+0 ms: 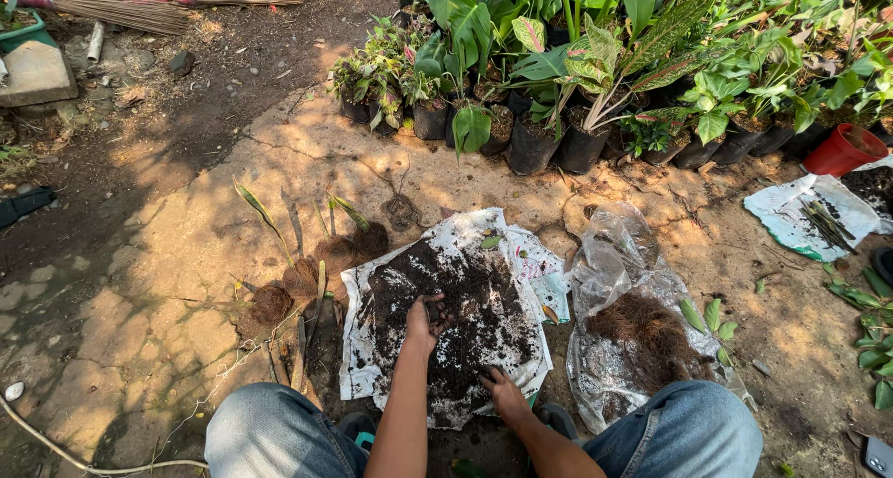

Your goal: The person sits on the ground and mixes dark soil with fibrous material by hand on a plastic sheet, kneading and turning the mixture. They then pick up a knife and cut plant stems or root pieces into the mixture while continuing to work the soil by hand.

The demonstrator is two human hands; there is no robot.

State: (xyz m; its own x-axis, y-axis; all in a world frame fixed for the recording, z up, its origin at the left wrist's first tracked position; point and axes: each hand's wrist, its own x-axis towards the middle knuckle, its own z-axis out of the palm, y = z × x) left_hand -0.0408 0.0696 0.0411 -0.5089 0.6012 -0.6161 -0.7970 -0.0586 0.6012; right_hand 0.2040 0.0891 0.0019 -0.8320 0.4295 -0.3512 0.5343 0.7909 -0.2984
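From my remote seat, starting at the left, I see uprooted green-leaved seedlings with brown root balls (298, 264) lying on the ground, their lower ends lost in shadow. Next comes the white plastic sheet (358, 366) spread on the ground, carrying the heap of dark potting soil (465, 301). My left hand (423, 322) sits on that heap with fingers curled around a clump of soil, though how firmly I cannot tell. My right hand (505, 394) presses into the heap's near edge, its fingertips buried, so its grip is hidden. Further right, a crumpled clear plastic bag (619, 255) holds brown coconut fibre (651, 334), partly cut off by my knee.
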